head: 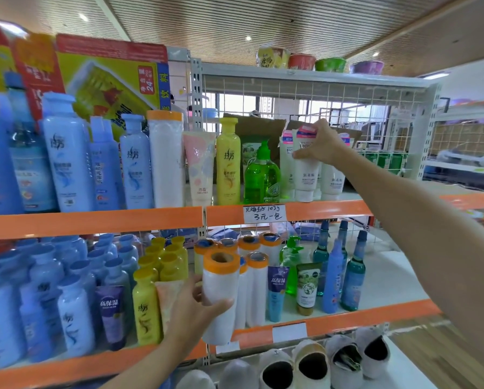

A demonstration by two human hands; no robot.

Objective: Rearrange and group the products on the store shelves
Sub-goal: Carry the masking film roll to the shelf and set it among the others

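Products fill two orange-edged shelves. Centre right, on the upper shelf (pixel 313 209), our right hand (pixel 323 143) grips a white tube (pixel 305 175) standing among matching tubes. Lower centre, our left hand (pixel 191 310) wraps a white roll (pixel 221 287), held upright at the lower shelf's (pixel 347 322) front edge.

Glossy smooth plastic on the blue bottles (pixel 66 153) and the yellow bottle (pixel 228 164). Clear shiny green plastic on the pump bottle (pixel 261 175). Matt white film with an orange paper-like band on the roll (pixel 220 293). Thin white-coated metal wire on the back grid (pixel 305 91). Paper price tag (pixel 264 213), handwritten. Soft white cloth on the shoes (pixel 311 363).
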